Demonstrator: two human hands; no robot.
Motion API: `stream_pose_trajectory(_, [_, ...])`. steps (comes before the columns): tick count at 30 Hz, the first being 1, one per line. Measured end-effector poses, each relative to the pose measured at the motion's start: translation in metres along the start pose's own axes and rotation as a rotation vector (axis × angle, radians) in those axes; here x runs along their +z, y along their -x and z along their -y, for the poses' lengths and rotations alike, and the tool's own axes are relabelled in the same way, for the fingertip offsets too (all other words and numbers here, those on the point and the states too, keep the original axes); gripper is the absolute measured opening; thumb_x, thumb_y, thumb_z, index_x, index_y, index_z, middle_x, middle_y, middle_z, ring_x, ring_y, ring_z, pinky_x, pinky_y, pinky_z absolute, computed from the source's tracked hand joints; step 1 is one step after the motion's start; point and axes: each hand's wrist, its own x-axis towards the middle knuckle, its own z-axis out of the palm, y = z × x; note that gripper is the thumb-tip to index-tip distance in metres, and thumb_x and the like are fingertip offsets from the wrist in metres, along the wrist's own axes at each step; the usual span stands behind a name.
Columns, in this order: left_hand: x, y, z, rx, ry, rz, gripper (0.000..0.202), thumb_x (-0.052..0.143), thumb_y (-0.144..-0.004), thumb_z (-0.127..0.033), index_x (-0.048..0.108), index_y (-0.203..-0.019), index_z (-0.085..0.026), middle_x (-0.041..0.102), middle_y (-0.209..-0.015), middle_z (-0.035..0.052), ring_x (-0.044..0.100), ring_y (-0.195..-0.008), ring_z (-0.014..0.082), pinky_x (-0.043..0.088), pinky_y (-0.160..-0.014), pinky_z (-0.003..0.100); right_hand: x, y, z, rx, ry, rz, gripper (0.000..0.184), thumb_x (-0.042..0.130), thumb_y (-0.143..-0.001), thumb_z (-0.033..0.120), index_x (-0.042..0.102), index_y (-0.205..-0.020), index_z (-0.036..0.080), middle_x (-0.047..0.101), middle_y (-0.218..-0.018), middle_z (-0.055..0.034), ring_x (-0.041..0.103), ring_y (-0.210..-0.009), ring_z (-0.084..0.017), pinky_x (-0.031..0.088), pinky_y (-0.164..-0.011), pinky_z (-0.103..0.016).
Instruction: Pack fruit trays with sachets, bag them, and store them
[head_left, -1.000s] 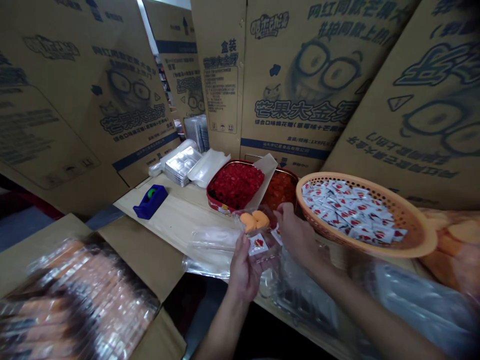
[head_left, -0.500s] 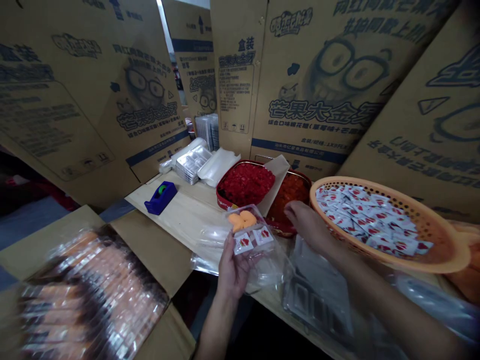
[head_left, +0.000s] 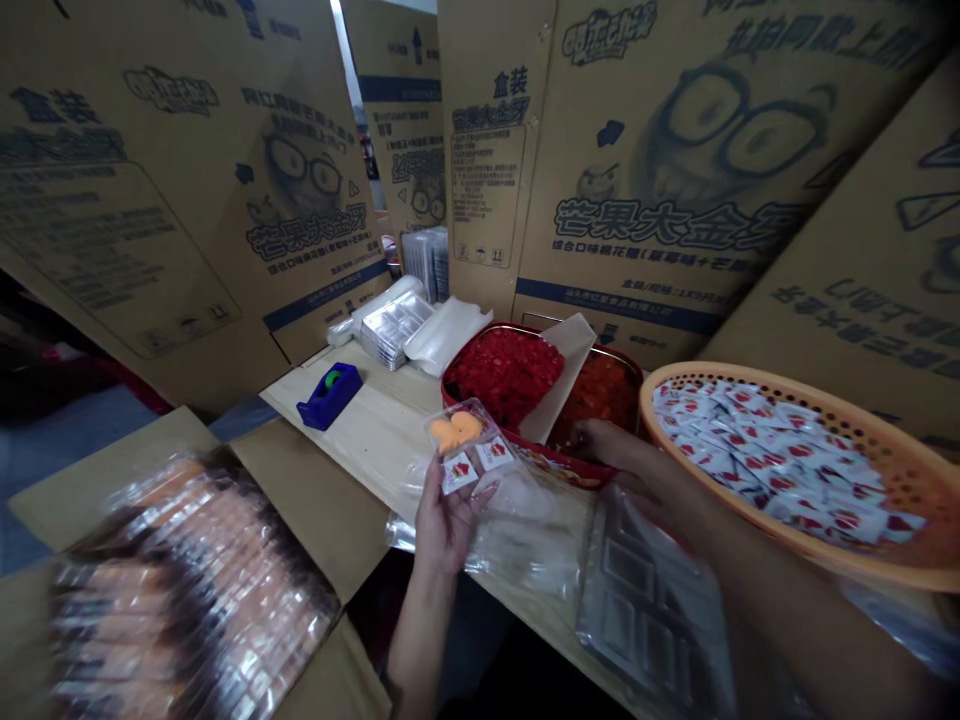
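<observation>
My left hand (head_left: pixel 444 525) is shut on a clear plastic pack (head_left: pixel 469 450). Inside the pack lie orange gummy pieces (head_left: pixel 457 433) and two small white-and-red sachets (head_left: pixel 476 463). My right hand (head_left: pixel 634 475) reaches across to the front rim of a red tin tray (head_left: pixel 555 460), fingers extended, with nothing visible in them. That tin holds red candy pieces (head_left: pixel 504 375) on one side and orange-red pieces (head_left: pixel 598 395) on the other, split by a paper sheet (head_left: pixel 562 372). An orange woven basket (head_left: pixel 885 460) of white-and-red sachets (head_left: pixel 787 460) stands right of my right hand.
A clear moulded tray (head_left: pixel 649 610) lies at the board's front edge, beneath my right forearm. Behind stand a blue tape dispenser (head_left: pixel 330 396) and stacked plastic trays (head_left: pixel 396 325). An open carton of orange packs (head_left: pixel 195 590) sits lower left, with printed cartons (head_left: pixel 637 150) behind.
My right hand has moved away from the pack, down to the tin's front rim. My left hand tilts the pack slightly, and the whole view has shifted a little.
</observation>
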Motion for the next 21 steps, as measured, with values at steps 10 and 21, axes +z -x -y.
stream_pose_trajectory(10, [0.006, -0.028, 0.009, 0.007, -0.068, 0.038, 0.036, 0.054, -0.085, -0.034, 0.051, -0.118, -0.02, 0.067, -0.098, 0.0076, 0.067, -0.078, 0.0201, 0.055, -0.072, 0.038, -0.026, 0.01, 0.02, 0.131, -0.258, -0.089, 0.01, 0.061, -0.068, 0.022, 0.053, -0.074, 0.019, 0.057, -0.062, 0.002, 0.053, -0.051, -0.011, 0.045, -0.048, -0.022])
stream_pose_trajectory(21, [0.008, -0.034, 0.009, -0.043, -0.12, 0.042, 0.049, 0.055, -0.084, -0.039, 0.045, -0.128, -0.02, 0.066, -0.106, 0.0112, 0.066, -0.08, 0.0217, 0.054, -0.074, 0.039, -0.011, 0.046, 0.082, -0.111, -0.361, 0.266, 0.022, 0.061, -0.067, 0.035, 0.064, -0.081, 0.018, 0.062, -0.071, -0.001, 0.056, -0.064, -0.015, 0.042, -0.053, -0.025])
